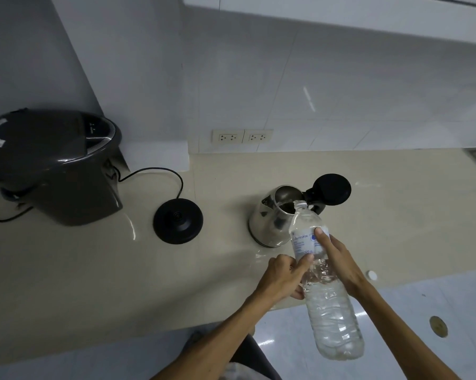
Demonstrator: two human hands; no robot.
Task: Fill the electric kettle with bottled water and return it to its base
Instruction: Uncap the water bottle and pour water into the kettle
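A steel electric kettle [269, 220] stands on the counter with its black lid [331, 190] flipped open to the right. A large clear water bottle [330, 305], uncapped, is tilted with its mouth over the kettle's opening. My left hand [282, 278] grips the bottle's left side just below the label. My right hand [338, 260] holds it from the right, fingers across the label. The round black kettle base [178, 221] lies empty on the counter to the kettle's left, its cord trailing away to the left.
A dark thermo pot [50, 165] stands at the far left. The white bottle cap [372, 275] lies near the counter's front edge, right of my hands. Two wall sockets [242, 136] sit on the back wall. The counter edge [149, 334] runs below my forearms.
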